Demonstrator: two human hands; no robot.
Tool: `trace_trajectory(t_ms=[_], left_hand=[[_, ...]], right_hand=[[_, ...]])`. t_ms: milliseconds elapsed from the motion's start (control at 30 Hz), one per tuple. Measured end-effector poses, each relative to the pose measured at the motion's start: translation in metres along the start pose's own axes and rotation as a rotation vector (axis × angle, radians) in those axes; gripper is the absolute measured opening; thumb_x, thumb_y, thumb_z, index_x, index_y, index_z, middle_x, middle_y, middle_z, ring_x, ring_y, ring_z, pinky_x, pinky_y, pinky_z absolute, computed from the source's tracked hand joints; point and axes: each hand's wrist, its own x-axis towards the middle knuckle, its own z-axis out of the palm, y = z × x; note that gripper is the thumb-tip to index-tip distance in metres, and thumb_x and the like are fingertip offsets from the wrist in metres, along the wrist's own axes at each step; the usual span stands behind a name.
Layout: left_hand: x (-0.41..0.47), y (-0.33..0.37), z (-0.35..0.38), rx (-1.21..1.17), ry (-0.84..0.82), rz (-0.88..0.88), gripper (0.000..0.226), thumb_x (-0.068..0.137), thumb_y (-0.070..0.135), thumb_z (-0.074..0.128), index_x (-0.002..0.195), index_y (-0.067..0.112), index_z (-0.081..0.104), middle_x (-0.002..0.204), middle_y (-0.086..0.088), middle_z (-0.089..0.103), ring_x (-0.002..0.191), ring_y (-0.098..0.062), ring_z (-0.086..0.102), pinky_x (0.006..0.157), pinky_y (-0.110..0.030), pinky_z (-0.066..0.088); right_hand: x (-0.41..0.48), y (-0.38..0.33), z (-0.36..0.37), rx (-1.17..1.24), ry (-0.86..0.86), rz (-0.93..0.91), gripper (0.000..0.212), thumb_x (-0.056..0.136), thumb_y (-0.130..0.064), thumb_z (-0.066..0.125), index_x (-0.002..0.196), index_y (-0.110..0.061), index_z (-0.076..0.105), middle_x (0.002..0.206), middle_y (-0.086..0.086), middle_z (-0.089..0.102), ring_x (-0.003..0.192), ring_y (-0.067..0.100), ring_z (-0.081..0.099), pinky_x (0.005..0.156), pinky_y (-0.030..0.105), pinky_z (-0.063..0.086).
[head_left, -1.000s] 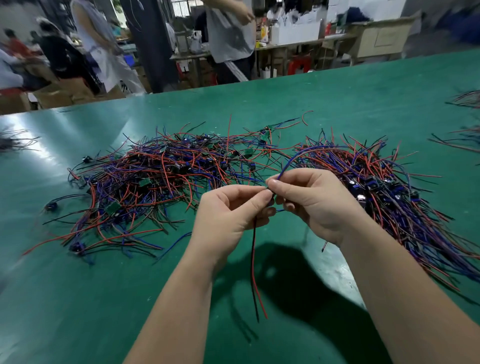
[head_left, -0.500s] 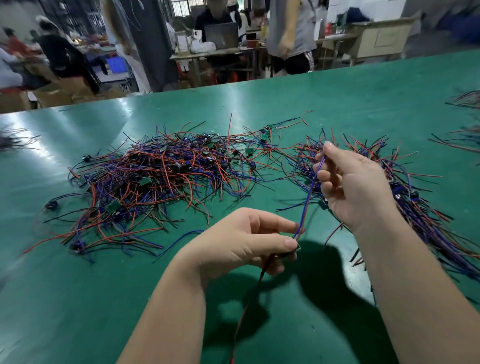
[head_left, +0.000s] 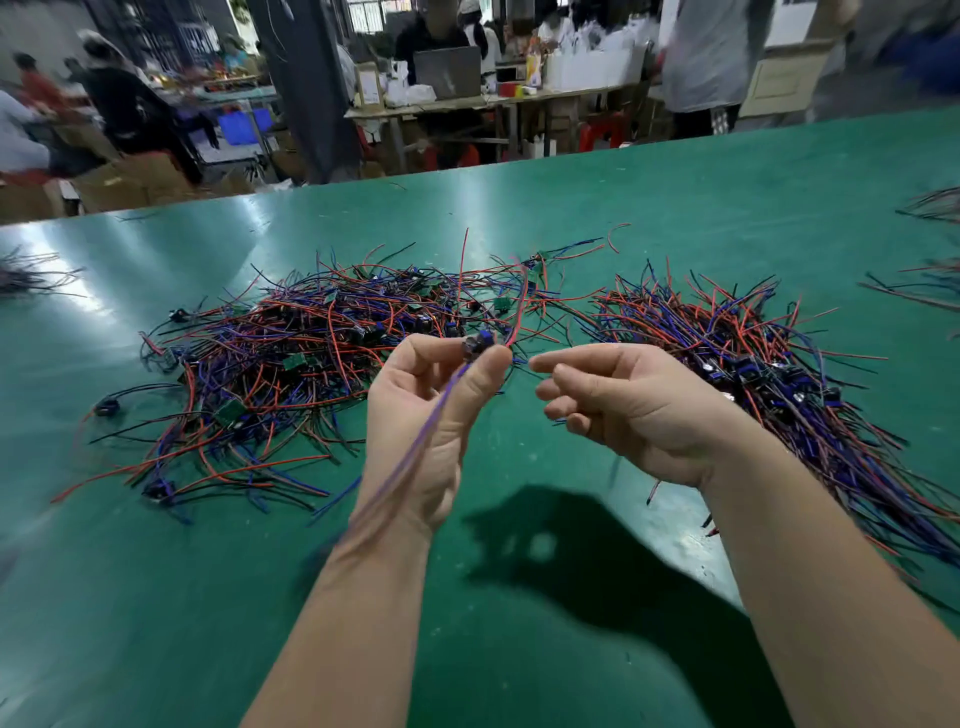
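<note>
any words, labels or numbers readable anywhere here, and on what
No text here can be read.
wired part in the left hand: any marking is blurred.
green boards in the wire pile: too small to read.
white label on the far carton: blurred.

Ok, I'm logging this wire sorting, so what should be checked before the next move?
1. Grip of the left hand on the part: ok, pinched at the fingertips.
2. Is the right hand free: ok, open, holding nothing.
3. Is the blue wire clear of the piles: ok, it trails down over the left wrist.
4. Is the red wire clear of the tangled pile: cannot tell, they overlap in view.
5. Is the aligned pile near the right hand: ok, just beyond it.
</note>
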Motion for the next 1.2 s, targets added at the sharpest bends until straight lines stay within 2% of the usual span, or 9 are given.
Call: trace_trajectory(t_ms=[100, 200, 333, 433, 500, 667, 1000, 1067, 1200], left_hand=[[-0.008, -0.011, 0.005, 0.283, -0.109, 0.135, 0.029, 0.059, 0.005, 0.079, 0.077, 0.010, 0.057, 0.067, 0.005, 0.070, 0.061, -0.002, 0.062, 0.061, -0.014, 0.049], [-0.011, -0.021, 0.006, 0.389, -0.227, 0.149, 0.028, 0.062, 0.003, 0.081, 0.079, 0.009, 0.059, 0.073, 0.003, 0.072, 0.066, -0.005, 0.066, 0.065, -0.017, 0.052], [-0.008, -0.021, 0.004, 0.488, -0.258, 0.086, 0.035, 0.080, -0.021, 0.055, 0.080, 0.011, 0.067, 0.079, 0.008, 0.073, 0.076, -0.003, 0.068, 0.071, -0.016, 0.052], [-0.009, -0.017, 0.007, 0.344, -0.177, -0.023, 0.010, 0.086, 0.003, 0.064, 0.084, 0.011, 0.069, 0.079, -0.002, 0.074, 0.073, -0.011, 0.069, 0.066, -0.024, 0.056], [-0.011, -0.018, 0.007, 0.346, -0.169, -0.079, 0.021, 0.068, 0.020, 0.076, 0.085, 0.008, 0.069, 0.074, -0.004, 0.073, 0.067, -0.012, 0.068, 0.063, -0.025, 0.057], [-0.012, -0.017, 0.006, 0.399, -0.191, -0.316, 0.011, 0.073, -0.001, 0.074, 0.079, 0.002, 0.065, 0.063, -0.007, 0.070, 0.055, -0.012, 0.066, 0.055, -0.023, 0.056], [-0.013, -0.006, -0.005, 0.585, -0.521, -0.605, 0.017, 0.077, -0.004, 0.073, 0.086, 0.009, 0.065, 0.065, -0.006, 0.068, 0.063, -0.017, 0.070, 0.057, -0.023, 0.055], [-0.012, -0.005, -0.006, 0.648, -0.452, -0.551, 0.013, 0.075, -0.002, 0.074, 0.079, 0.008, 0.068, 0.066, -0.009, 0.069, 0.059, -0.015, 0.068, 0.053, -0.019, 0.052], [0.001, -0.011, -0.008, 0.464, -0.010, -0.334, 0.007, 0.076, 0.004, 0.075, 0.078, 0.005, 0.069, 0.064, -0.007, 0.070, 0.058, -0.014, 0.065, 0.056, -0.021, 0.055]], right_hand=[[0.002, 0.001, 0.003, 0.061, 0.002, -0.034, 0.020, 0.067, -0.025, 0.066, 0.076, -0.010, 0.076, 0.066, 0.001, 0.067, 0.054, 0.006, 0.059, 0.053, 0.014, 0.046], [0.003, 0.000, 0.002, 0.039, 0.058, -0.047, 0.015, 0.066, -0.023, 0.066, 0.067, -0.012, 0.076, 0.065, 0.002, 0.067, 0.057, 0.009, 0.055, 0.054, 0.016, 0.046], [0.004, -0.003, -0.003, -0.021, 0.157, -0.033, 0.011, 0.062, -0.022, 0.068, 0.062, -0.014, 0.075, 0.062, 0.002, 0.065, 0.052, 0.008, 0.053, 0.050, 0.014, 0.045], [0.004, -0.003, -0.005, -0.059, 0.177, -0.048, 0.012, 0.059, -0.019, 0.071, 0.063, -0.008, 0.072, 0.058, 0.001, 0.062, 0.048, 0.008, 0.050, 0.048, 0.014, 0.041], [0.003, -0.001, -0.005, -0.108, 0.159, -0.060, 0.011, 0.060, -0.018, 0.071, 0.063, -0.007, 0.070, 0.055, 0.002, 0.062, 0.045, 0.008, 0.049, 0.045, 0.015, 0.038], [0.004, 0.001, -0.007, -0.233, 0.245, -0.118, 0.012, 0.073, -0.012, 0.073, 0.068, -0.004, 0.065, 0.049, 0.000, 0.058, 0.040, 0.006, 0.047, 0.039, 0.015, 0.034], [0.005, -0.008, -0.014, 0.041, 0.590, -0.371, 0.022, 0.092, -0.021, 0.060, 0.074, -0.009, 0.061, 0.048, 0.000, 0.058, 0.037, 0.009, 0.053, 0.037, 0.015, 0.040], [0.004, -0.013, -0.016, 0.194, 0.635, -0.423, 0.025, 0.099, -0.025, 0.047, 0.082, -0.011, 0.060, 0.055, 0.004, 0.060, 0.044, 0.014, 0.060, 0.042, 0.018, 0.046], [0.004, -0.020, -0.019, 0.289, 0.628, -0.388, 0.016, 0.100, -0.017, 0.040, 0.090, -0.016, 0.052, 0.071, 0.009, 0.059, 0.055, 0.021, 0.065, 0.055, 0.026, 0.052]])
